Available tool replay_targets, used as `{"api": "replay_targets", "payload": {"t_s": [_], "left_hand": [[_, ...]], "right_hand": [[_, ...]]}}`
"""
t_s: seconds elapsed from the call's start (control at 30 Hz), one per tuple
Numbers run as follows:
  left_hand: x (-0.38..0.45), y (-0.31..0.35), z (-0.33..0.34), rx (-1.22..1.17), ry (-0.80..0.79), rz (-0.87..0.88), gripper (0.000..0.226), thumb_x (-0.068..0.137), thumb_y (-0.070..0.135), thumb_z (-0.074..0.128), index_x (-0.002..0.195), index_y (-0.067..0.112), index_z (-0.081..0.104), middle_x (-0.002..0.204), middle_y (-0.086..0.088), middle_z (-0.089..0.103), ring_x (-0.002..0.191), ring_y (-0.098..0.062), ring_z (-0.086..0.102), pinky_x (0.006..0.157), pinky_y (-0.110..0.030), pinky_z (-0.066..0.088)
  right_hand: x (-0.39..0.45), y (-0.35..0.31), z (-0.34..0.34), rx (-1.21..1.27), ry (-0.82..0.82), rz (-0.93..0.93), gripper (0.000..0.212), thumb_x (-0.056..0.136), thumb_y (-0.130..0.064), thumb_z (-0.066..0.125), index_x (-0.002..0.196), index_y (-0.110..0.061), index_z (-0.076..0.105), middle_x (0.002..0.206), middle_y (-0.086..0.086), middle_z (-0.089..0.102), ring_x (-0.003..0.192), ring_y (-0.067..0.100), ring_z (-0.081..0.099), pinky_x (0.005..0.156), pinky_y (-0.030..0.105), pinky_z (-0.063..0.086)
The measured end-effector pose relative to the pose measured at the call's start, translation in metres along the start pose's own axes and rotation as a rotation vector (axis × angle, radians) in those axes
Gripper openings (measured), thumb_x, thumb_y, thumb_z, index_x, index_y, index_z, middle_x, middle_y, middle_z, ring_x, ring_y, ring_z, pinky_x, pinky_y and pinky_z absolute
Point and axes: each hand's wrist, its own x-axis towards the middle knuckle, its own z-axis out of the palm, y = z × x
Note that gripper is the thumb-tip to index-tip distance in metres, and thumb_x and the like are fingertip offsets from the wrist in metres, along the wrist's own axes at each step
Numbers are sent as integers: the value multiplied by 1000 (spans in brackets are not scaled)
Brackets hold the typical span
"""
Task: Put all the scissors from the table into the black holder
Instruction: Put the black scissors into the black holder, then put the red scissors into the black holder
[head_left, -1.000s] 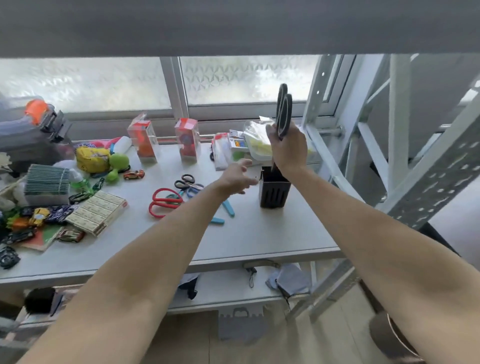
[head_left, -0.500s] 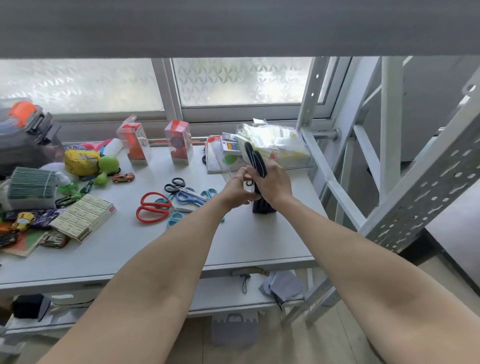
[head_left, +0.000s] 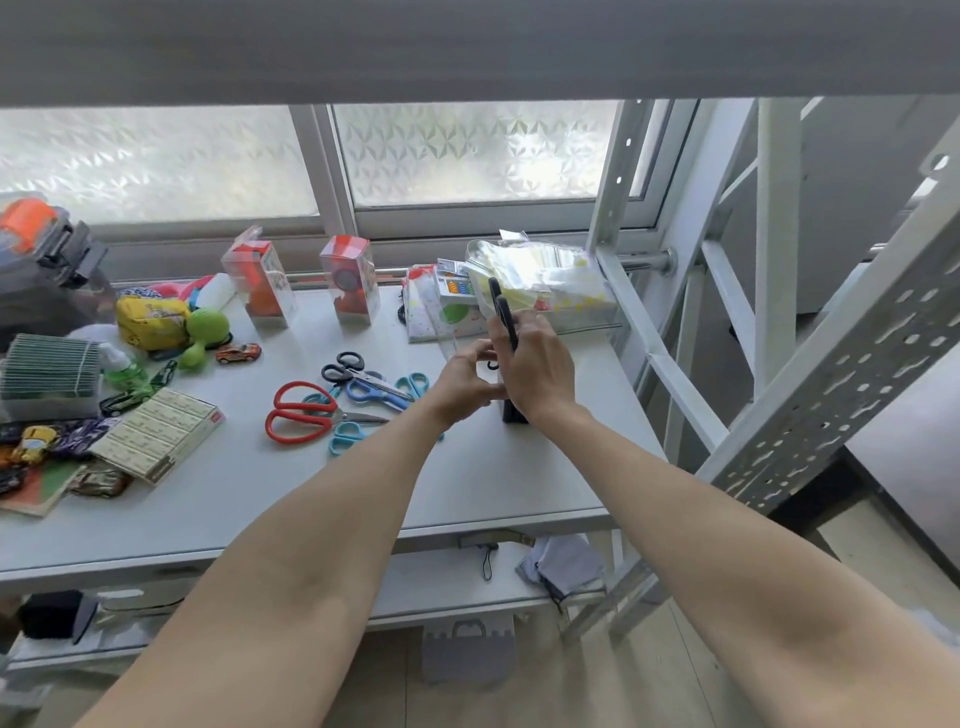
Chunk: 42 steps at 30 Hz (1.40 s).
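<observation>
Head view: black scissors (head_left: 502, 312) upright between right-hand fingers (head_left: 524, 338) (holder (head_left: 511, 413) mostly hidden).

I log: red-handled scissors (head_left: 298, 413), black-handled scissors (head_left: 343, 366), blue scissors (head_left: 375, 391), teal scissors (head_left: 347, 435) (handles only), black holder (head_left: 513, 414), pale grey counter (head_left: 493, 467), frosted triangle-patterned window (head_left: 467, 150).

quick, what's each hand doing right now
Left hand: at the holder, grip cannot be told.
Right hand: closed on black scissors.
</observation>
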Motion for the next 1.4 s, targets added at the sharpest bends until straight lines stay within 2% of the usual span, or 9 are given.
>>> {"api": "replay_targets", "payload": {"t_s": [0.17, 0.47, 0.63, 0.77, 0.87, 0.97, 1.07, 1.23, 1.4], "left_hand": [[-2, -1, 1, -7, 13, -21, 66, 79, 17, 79, 137, 19, 49, 131, 1, 57, 106, -24, 61, 74, -33, 58], [-6, -1, 2, -10, 23, -27, 67, 81, 16, 76, 141, 25, 47, 133, 1, 56, 113, -23, 59, 82, -40, 57], [-10, -7, 1, 27, 49, -65, 77, 81, 15, 77, 146, 24, 39, 128, 2, 49, 113, -23, 57, 77, -32, 57], [-24, -28, -23, 121, 257, -46, 52, 86, 17, 68, 135, 14, 51, 117, -4, 63, 85, -23, 67, 74, -35, 60], [-42, -52, -61, 201, 555, -67, 30, 92, 12, 58, 121, 8, 62, 109, -10, 69, 90, -22, 66, 85, -40, 57], [-65, -73, -103, 281, 840, -140, 26, 93, 9, 53, 116, 8, 64, 115, -12, 66, 102, -26, 64, 89, -35, 52], [-85, -90, -141, 376, 955, -349, 35, 94, 12, 53, 128, 12, 58, 129, -15, 54, 118, -32, 56, 99, -40, 46], [-97, -114, -179, 307, 814, -565, 50, 96, 12, 46, 145, 7, 42, 148, -20, 42, 135, -36, 43, 110, -40, 35], [-91, -116, -185, 208, 688, -565, 49, 95, 11, 47, 144, 5, 45, 147, -18, 47, 132, -35, 48, 110, -40, 40]], "right_hand": [[-6, 0, -8, -35, 19, -33, 63, 91, -67, 36, 119, -15, 58, 111, 6, 62, 96, 25, 62, 77, 39, 53], [-7, 6, -17, 13, 22, -25, 52, 99, -56, 29, 108, -17, 62, 109, 5, 65, 96, 24, 62, 74, 33, 44], [-6, 5, -17, 43, 231, -50, 43, 103, -43, 33, 100, -10, 61, 92, 7, 64, 83, 26, 62, 65, 30, 42], [-10, -13, -13, 81, 377, -116, 38, 101, -37, 32, 90, -10, 56, 80, 6, 57, 70, 22, 53, 61, 32, 41], [-24, -37, 3, 103, 347, -229, 33, 100, -32, 35, 85, -9, 55, 78, 5, 57, 65, 17, 44, 60, 26, 28], [-39, -59, 34, 115, 176, -348, 28, 99, -28, 40, 89, -8, 57, 85, 7, 61, 69, 21, 52, 59, 30, 39], [-46, -74, 73, 55, -225, -286, 24, 98, -27, 48, 108, -12, 64, 105, 9, 63, 94, 27, 59, 77, 38, 49], [-42, -97, 120, -127, -674, -250, 38, 99, -31, 43, 132, -16, 55, 137, 10, 54, 124, 32, 49, 101, 41, 40], [-36, -111, 145, -261, -831, -238, 29, 98, -20, 38, 118, -6, 54, 124, 18, 58, 114, 36, 54, 78, 35, 37]]}}
